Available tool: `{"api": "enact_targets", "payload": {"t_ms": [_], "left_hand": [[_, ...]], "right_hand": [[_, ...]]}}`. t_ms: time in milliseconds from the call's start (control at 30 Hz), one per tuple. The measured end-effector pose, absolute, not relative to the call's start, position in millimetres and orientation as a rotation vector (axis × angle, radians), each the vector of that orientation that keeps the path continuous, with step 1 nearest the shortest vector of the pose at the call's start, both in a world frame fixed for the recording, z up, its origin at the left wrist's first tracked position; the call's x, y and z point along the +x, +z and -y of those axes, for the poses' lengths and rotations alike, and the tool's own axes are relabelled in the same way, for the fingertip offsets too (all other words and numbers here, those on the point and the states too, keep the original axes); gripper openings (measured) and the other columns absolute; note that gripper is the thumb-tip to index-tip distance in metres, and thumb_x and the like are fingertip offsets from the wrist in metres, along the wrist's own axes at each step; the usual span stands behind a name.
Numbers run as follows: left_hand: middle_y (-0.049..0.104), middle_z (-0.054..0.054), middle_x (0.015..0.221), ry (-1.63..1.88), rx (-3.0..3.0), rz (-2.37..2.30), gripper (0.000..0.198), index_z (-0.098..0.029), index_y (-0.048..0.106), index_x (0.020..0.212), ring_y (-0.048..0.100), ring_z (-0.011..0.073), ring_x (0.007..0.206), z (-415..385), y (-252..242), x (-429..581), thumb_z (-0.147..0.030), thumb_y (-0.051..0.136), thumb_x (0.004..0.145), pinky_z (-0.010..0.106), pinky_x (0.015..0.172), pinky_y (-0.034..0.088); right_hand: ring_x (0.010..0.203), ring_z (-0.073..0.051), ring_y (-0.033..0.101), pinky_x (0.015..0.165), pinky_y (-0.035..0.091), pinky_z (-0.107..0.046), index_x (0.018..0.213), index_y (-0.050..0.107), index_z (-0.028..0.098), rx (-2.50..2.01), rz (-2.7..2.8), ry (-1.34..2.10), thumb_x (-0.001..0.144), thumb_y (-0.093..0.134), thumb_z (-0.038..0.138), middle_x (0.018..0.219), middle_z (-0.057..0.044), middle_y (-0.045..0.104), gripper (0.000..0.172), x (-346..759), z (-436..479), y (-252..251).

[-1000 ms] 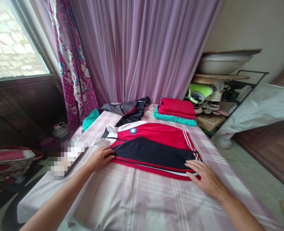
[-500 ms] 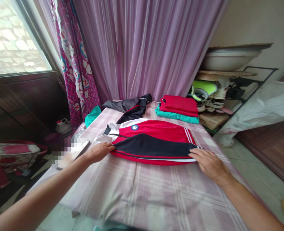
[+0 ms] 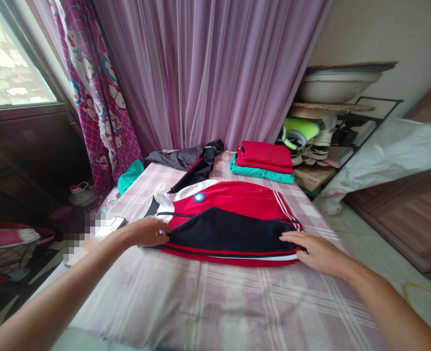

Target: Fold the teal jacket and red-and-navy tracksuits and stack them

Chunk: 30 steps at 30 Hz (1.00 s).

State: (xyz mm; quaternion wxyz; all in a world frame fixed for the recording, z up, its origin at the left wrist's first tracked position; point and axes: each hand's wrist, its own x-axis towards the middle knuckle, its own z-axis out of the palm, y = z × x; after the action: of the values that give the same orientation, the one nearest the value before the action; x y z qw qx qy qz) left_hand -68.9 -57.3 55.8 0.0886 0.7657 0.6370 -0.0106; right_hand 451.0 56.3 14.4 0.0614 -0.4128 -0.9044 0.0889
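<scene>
Red-and-navy track jacket (image 3: 228, 222) lay flat on a bed with a pink plaid sheet (image 3: 201, 302), its navy part folded across the red, mid-bed. Left hand (image 3: 147, 232) sat at the jacket's zip-side edge, fingers bunched against the navy cloth, grip on it impossible to tell; right hand (image 3: 320, 253) lay at the opposite end, fingers spread open, tips on the navy fabric. Just beyond the jacket were a crumpled black garment (image 3: 186, 158) and a stack of folded red and teal clothes (image 3: 263, 163).
</scene>
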Motion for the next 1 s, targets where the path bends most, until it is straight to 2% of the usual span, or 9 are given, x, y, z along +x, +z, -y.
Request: {"api": "enact_targets", "payload": {"t_ms": [67, 167, 233, 300, 400, 500, 600, 733, 1000], "left_hand": [[0.077, 0.000, 0.094, -0.082, 2.246, -1.879, 0.031, -0.030, 0.076, 0.102, 0.071, 0.0193, 0.080, 40.8, 66.9, -45.0, -0.042, 0.049, 0.091, 0.029, 0.073, 0.053], [0.074, 0.005, 0.117, 0.081, 2.374, -1.812, 0.040, -0.026, 0.071, 0.117, 0.068, 0.0234, 0.108, 12.0, 63.4, 5.7, -0.042, 0.040, 0.097, 0.034, 0.093, 0.051], [0.065, 0.007, 0.136, 0.226, 2.465, -1.744, 0.043, -0.024, 0.064, 0.130, 0.058, 0.0235, 0.127, -6.0, 47.0, 37.0, -0.042, 0.040, 0.099, 0.038, 0.108, 0.043], [0.053, 0.008, 0.149, 0.326, 2.474, -1.783, 0.049, -0.024, 0.055, 0.140, 0.044, 0.0263, 0.140, -19.7, 24.4, 57.2, -0.047, 0.040, 0.099, 0.047, 0.118, 0.031], [0.048, 0.009, 0.153, 0.327, 2.380, -1.899, 0.055, -0.026, 0.050, 0.144, 0.039, 0.0295, 0.143, -30.8, -7.6, 64.2, -0.054, 0.038, 0.098, 0.055, 0.119, 0.026], [0.047, 0.009, 0.153, 0.365, 2.370, -1.917, 0.057, -0.027, 0.049, 0.146, 0.039, 0.0299, 0.144, -33.8, -25.5, 57.5, -0.056, 0.038, 0.098, 0.057, 0.119, 0.027], [0.049, 0.008, 0.152, 0.413, 2.367, -1.918, 0.057, -0.029, 0.049, 0.146, 0.039, 0.0297, 0.143, -32.9, -29.0, 53.9, -0.057, 0.038, 0.098, 0.056, 0.119, 0.027], [0.048, 0.008, 0.153, 0.416, 2.328, -1.915, 0.058, -0.029, 0.048, 0.146, 0.039, 0.0292, 0.144, -30.7, -26.0, 55.6, -0.059, 0.037, 0.098, 0.057, 0.120, 0.026], [0.047, 0.007, 0.154, 0.423, 2.321, -1.881, 0.058, -0.031, 0.046, 0.148, 0.039, 0.0291, 0.144, -31.3, -31.9, 47.6, -0.058, 0.034, 0.098, 0.058, 0.119, 0.029]], "right_hand": [[0.112, -0.022, 0.067, 0.101, 0.050, -0.036, 0.115, 0.075, 0.029, -1.242, 2.627, 0.309, 0.079, 0.048, 0.024, 0.120, -0.002, 0.073, 0.045, 423.6, -64.1, 29.1], [0.102, -0.022, 0.070, 0.094, 0.052, -0.036, 0.104, 0.076, 0.027, -1.268, 2.389, 0.489, 0.086, 0.047, 0.032, 0.110, -0.003, 0.076, 0.034, 377.6, -76.6, 32.7], [0.085, -0.020, 0.072, 0.083, 0.055, -0.034, 0.103, 0.075, 0.024, -1.362, 2.176, 0.747, 0.085, 0.049, 0.033, 0.101, -0.005, 0.077, 0.032, 355.6, -84.1, 23.3], [0.066, -0.017, 0.069, 0.068, 0.054, -0.030, 0.105, 0.072, 0.020, -1.467, 1.913, 0.980, 0.082, 0.051, 0.031, 0.092, -0.007, 0.077, 0.033, 346.2, -90.3, 10.3], [0.058, -0.012, 0.063, 0.050, 0.042, -0.022, 0.110, 0.068, 0.017, -1.540, 1.560, 1.158, 0.080, 0.053, 0.033, 0.092, -0.008, 0.076, 0.038, 349.4, -96.9, -1.1], [0.059, -0.011, 0.061, 0.044, 0.032, -0.018, 0.110, 0.068, 0.019, -1.523, 1.450, 1.261, 0.078, 0.057, 0.038, 0.095, -0.008, 0.076, 0.040, 349.9, -103.4, 6.6], [0.060, -0.011, 0.061, 0.047, 0.034, -0.018, 0.110, 0.070, 0.022, -1.388, 1.496, 1.305, 0.076, 0.062, 0.041, 0.096, -0.007, 0.076, 0.040, 331.7, -116.8, 27.0], [0.059, -0.010, 0.060, 0.043, 0.029, -0.016, 0.108, 0.070, 0.021, -1.189, 1.338, 1.431, 0.073, 0.068, 0.037, 0.094, -0.006, 0.075, 0.038, 296.5, -147.7, 43.1], [0.055, -0.007, 0.054, 0.037, 0.031, -0.013, 0.096, 0.069, 0.026, -0.806, 0.688, 1.651, 0.072, 0.073, 0.027, 0.081, 0.001, 0.071, 0.025, 314.0, -192.6, -17.1]]}}
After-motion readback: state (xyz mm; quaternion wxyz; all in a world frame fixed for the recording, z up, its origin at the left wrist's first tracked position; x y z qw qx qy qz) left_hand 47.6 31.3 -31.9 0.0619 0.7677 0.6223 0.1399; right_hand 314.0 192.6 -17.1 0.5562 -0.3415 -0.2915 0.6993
